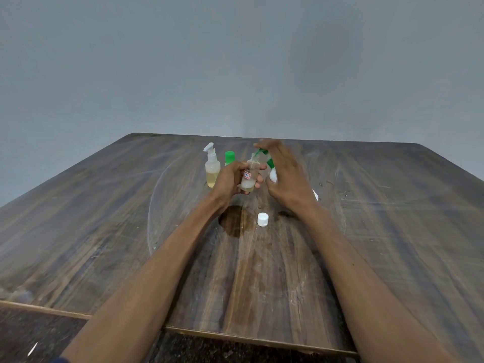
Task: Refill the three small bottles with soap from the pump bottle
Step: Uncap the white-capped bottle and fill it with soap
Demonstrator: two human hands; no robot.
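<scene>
My left hand [230,180] grips a small clear bottle [250,176] with a red-marked label, uncapped, with a little pale liquid at its bottom. My right hand [284,176] holds the white pump bottle [272,174] with the green pump head; its green nozzle [258,152] points down into the small bottle's mouth. A small clear bottle with a white pump top [212,166], part full of yellowish liquid, stands to the left. Behind my left hand stands a bottle with a green cap [230,157], mostly hidden.
A loose white screw cap [262,219] lies on the wooden table [366,218] in front of my hands. A white object [315,195] peeks out behind my right wrist. A dark wet stain [234,221] marks the wood near the cap.
</scene>
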